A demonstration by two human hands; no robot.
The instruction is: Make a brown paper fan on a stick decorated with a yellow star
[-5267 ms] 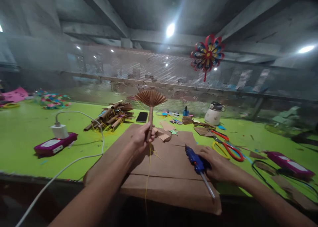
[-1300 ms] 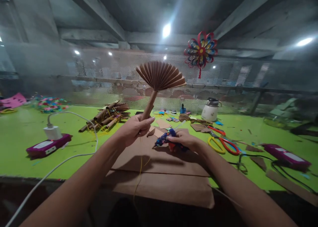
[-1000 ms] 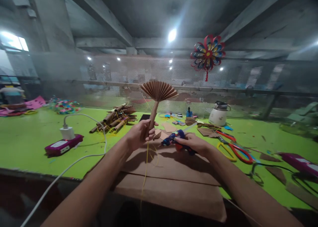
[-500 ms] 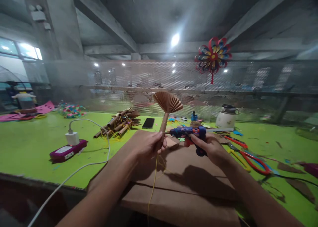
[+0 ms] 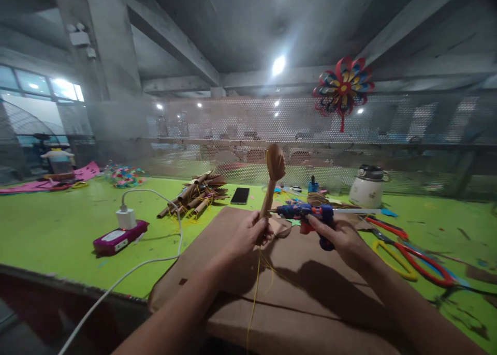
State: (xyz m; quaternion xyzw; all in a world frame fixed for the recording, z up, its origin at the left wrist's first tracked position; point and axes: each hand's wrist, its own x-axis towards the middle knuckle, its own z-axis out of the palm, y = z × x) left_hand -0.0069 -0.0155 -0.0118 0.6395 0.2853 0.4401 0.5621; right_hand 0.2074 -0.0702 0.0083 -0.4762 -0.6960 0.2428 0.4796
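Observation:
My left hand (image 5: 255, 231) is closed around the handle of a brown pleated paper fan (image 5: 276, 163), held upright with its head seen nearly edge-on. Yellow string (image 5: 254, 298) hangs down below that hand. In my right hand (image 5: 341, 238) is a blue glue gun (image 5: 306, 211), its fingers wrapped round the grip and a pale glue stick (image 5: 359, 211) poking out of the back. The gun's nozzle points left and is at the fan's handle; whether it touches, I cannot tell. Beneath both hands lies brown cardboard (image 5: 217, 251).
Rolled brown paper tubes with yellow string (image 5: 194, 192) lie in a pile at the left, beside a phone (image 5: 239, 195). A purple power strip (image 5: 120, 238) has a white plug and cable. On the right are scissors (image 5: 423, 267) and a white jug (image 5: 366, 187). Mesh (image 5: 240, 122) stands behind.
The fan has turned from its spread face to nearly edge-on in my left hand. The whole view has shifted, so things appear further right. Both hands keep their holds.

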